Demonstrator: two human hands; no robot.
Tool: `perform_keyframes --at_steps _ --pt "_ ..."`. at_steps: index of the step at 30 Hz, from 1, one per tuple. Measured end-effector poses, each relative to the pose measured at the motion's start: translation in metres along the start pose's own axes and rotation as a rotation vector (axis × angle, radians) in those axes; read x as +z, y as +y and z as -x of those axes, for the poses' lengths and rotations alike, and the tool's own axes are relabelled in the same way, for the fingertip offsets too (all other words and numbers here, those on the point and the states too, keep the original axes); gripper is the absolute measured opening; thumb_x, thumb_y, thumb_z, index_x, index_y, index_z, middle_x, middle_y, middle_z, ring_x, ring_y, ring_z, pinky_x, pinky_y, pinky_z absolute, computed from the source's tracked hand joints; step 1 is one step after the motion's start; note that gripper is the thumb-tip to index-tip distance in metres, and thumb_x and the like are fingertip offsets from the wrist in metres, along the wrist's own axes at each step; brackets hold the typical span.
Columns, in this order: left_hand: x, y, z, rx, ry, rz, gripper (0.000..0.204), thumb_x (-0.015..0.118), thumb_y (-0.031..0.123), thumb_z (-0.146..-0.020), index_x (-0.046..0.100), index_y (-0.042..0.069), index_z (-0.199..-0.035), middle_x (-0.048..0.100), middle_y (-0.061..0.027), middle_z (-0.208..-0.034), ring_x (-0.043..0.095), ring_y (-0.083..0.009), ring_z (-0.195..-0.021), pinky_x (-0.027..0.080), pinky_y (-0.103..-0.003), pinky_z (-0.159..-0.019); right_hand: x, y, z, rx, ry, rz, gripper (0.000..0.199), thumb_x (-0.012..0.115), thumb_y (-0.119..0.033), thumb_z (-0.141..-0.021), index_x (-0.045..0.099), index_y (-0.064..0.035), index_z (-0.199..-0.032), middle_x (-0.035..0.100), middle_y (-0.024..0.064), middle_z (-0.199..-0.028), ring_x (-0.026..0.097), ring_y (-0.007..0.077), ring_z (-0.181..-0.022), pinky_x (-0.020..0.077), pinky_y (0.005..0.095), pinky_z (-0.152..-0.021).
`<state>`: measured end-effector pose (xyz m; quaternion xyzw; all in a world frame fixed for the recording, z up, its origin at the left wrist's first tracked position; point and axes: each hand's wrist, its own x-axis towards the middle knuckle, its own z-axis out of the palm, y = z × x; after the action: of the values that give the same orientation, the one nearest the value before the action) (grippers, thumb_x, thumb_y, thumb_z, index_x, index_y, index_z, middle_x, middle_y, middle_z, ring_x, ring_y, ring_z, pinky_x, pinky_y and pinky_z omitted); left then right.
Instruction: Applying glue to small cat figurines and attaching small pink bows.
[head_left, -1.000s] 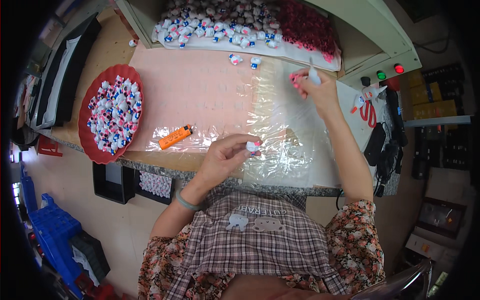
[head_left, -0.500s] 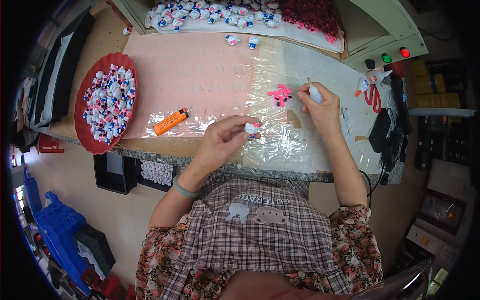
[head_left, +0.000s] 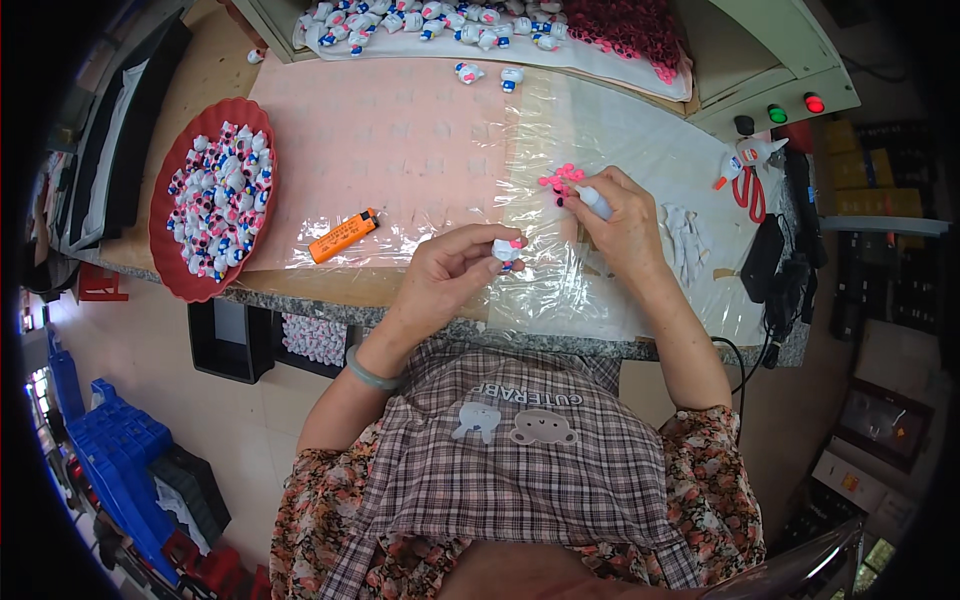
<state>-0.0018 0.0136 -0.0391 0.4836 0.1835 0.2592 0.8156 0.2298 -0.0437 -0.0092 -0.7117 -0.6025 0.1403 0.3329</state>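
My left hand [head_left: 445,275] pinches a small white figurine [head_left: 507,250] with pink and blue parts between thumb and fingertips, just above the table's front part. My right hand [head_left: 625,225] is closed round a small white squeeze bottle [head_left: 595,202]. Its fingertips are down at a little pile of pink and dark pieces [head_left: 562,177]; whether they grip one of these cannot be made out. Two more figurines [head_left: 511,79] stand apart at the back of the work surface.
A red scalloped dish [head_left: 160,250] full of figurines lies at left, with an orange lighter [head_left: 343,237] right of it. At the back is a shelf cloth [head_left: 400,55] heaped with figurines and dark-pink pieces. Red-handled scissors [head_left: 748,195] and a glue bottle [head_left: 755,153] lie at right.
My right hand has moved left with the squeeze bottle, its fingertips now at the pink pieces. My left hand holds the figurine in nearly the same place.
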Motion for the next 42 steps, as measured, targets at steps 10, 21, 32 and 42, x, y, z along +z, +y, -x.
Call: perform_keyframes --at_steps 10,21,32,42 --pt "0.0 0.001 0.005 -0.026 0.023 -0.031 0.03 0.053 -0.004 -0.092 0.054 -0.005 -0.122 0.061 -0.011 -0.114 0.062 -0.0197 -0.105 0.05 -0.031 -0.093 0.014 -0.012 0.002 -0.074 0.029 0.284 0.023 0.074 -0.021 -0.075 0.065 -0.0077 -0.092 0.06 0.0093 -0.091 0.064 0.0313 -0.07 0.0529 0.0404 -0.06" --pt "0.0 -0.001 0.007 -0.048 0.019 -0.022 0.031 0.053 -0.005 -0.091 0.055 -0.003 -0.122 0.061 -0.0088 -0.116 0.061 -0.0161 -0.105 0.05 -0.029 -0.094 0.01 -0.015 0.003 -0.088 -0.035 0.23 0.022 0.071 -0.018 -0.079 0.065 -0.0067 -0.097 0.063 0.0093 -0.096 0.065 0.0327 -0.075 0.0529 0.0407 -0.065" --pt "0.002 0.0 0.002 -0.042 0.078 0.03 0.035 0.055 -0.006 -0.09 0.052 -0.004 -0.124 0.06 -0.0094 -0.115 0.061 -0.0158 -0.104 0.05 -0.028 -0.093 -0.008 -0.033 0.02 0.387 -0.192 -0.787 0.006 0.065 0.001 -0.085 0.063 0.0003 -0.09 0.06 0.0007 -0.078 0.056 0.0065 -0.066 0.0466 0.021 -0.059" --pt "0.012 0.008 0.008 -0.051 0.082 0.034 0.031 0.058 -0.003 -0.089 0.054 -0.004 -0.12 0.063 -0.0103 -0.109 0.063 -0.0173 -0.1 0.052 -0.029 -0.09 0.003 -0.045 0.043 0.367 -0.25 -1.08 0.007 0.065 0.002 -0.085 0.062 0.0023 -0.091 0.061 0.0046 -0.083 0.058 0.0085 -0.07 0.049 0.0225 -0.062"
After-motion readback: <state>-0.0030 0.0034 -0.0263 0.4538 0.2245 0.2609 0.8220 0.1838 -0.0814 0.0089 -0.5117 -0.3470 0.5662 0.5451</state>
